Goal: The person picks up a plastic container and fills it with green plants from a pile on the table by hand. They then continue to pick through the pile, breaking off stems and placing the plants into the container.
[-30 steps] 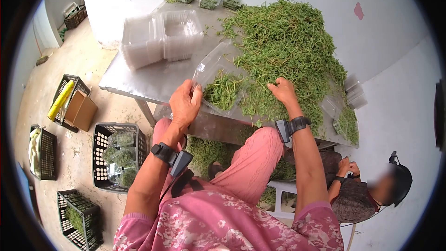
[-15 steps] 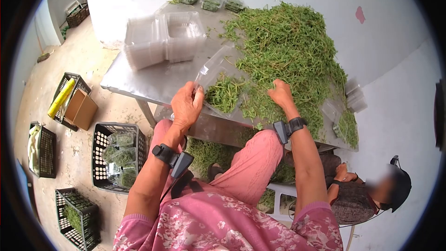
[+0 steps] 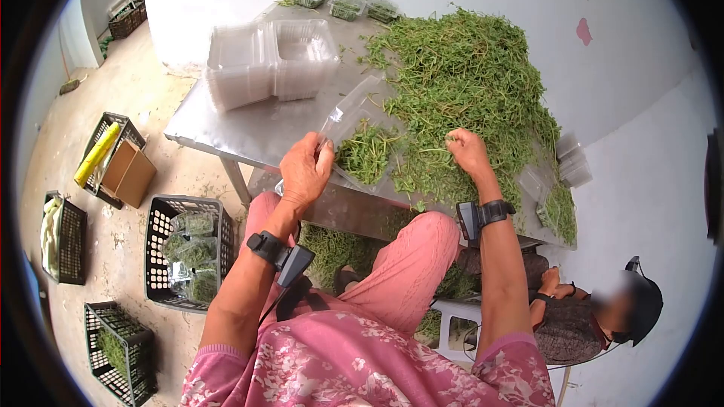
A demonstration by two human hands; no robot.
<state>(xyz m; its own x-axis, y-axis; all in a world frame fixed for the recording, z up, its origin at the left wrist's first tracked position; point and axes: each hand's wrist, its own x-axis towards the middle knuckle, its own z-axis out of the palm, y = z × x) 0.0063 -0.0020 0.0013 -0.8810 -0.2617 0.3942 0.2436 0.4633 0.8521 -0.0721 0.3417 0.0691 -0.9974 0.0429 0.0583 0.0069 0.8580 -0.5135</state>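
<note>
My left hand is closed on the left edge of a clear plastic clamshell box. The box lies open near the table's front edge, lid tilted up on the far side, and leafy green sprigs fill its tray. My right hand is over the near part of a large heap of the same greens. Its fingers are pinched together, with a few thin stems poking out to the left. Its palm side is hidden.
Stacked empty clamshells stand on the metal table at left; several filled boxes lie at the back. Black crates, including one with packed boxes, sit on the floor at left. A person in a dark cap sits at right.
My right hand has moved slightly right, and stems now show at its fingertips. My left hand still grips the clamshell box, which has stayed in place.
</note>
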